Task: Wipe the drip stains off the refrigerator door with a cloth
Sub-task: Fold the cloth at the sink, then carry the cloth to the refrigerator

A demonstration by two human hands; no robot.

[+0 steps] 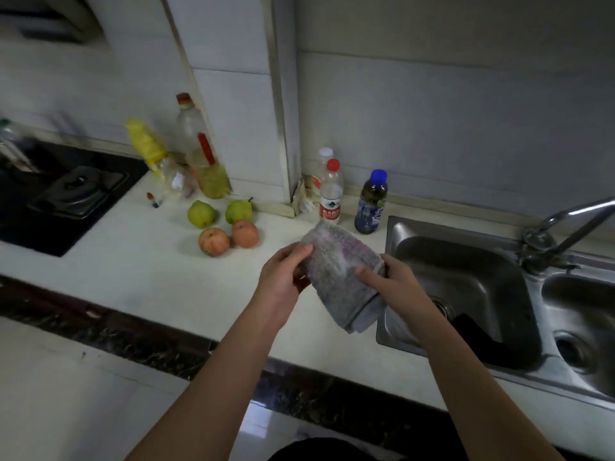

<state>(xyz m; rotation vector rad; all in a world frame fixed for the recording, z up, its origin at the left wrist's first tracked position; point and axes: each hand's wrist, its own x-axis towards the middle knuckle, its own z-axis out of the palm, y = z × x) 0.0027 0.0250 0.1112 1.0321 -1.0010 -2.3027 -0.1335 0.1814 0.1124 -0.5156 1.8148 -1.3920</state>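
Cloth (339,277) | gripped: left hand (283,277); right hand (396,284) | fingertips hidden behind it

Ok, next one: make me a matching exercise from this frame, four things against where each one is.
Things:
1. grey cloth
2. blue-capped bottle
3. green pears
4. faucet

Places:
A. lying on the counter, just behind two reddish fruits
B. mounted behind the sink, between its two basins
C. held between the left hand and the right hand
D. standing on the counter at the sink's left rim

Pairs: 1-C, 2-D, 3-A, 4-B.
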